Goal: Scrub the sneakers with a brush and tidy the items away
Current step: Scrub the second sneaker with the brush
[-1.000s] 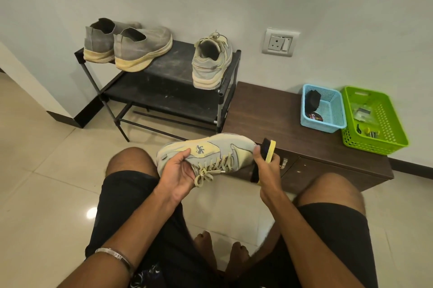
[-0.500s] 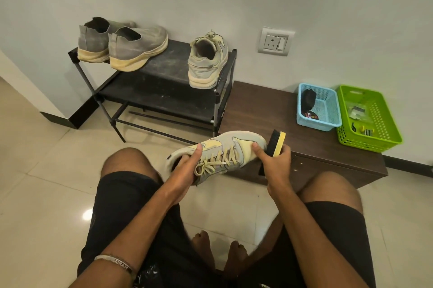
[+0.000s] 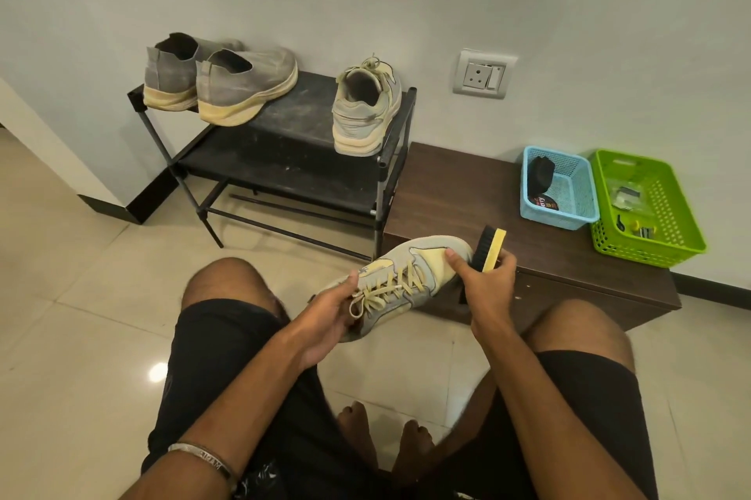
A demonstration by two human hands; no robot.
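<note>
Knees in black shorts frame the nearest part of the view, with bare feet on the tiled floor between them. Just above, the left hand grips the heel end of a grey and pale yellow sneaker, fingers curled round it beside the laces, holding it in the air with the toe pointing up and right. The right hand is clenched round a brush with a yellow back and black bristles, its thumb resting on the toe of the shoe and the bristles touching the toe's tip. Behind the hands runs a low dark wooden surface. At its far right end sit two plastic baskets side by side: a blue basket holding a black object and a small dark round tin, and a green basket holding some small items too small to identify. Left of the surface stands a black metal shoe rack. On its top shelf, the matching sneaker stands heel toward the camera at the right end, and a pair of grey slip-on shoes sits at the left. On the wall behind is a wall socket.
</note>
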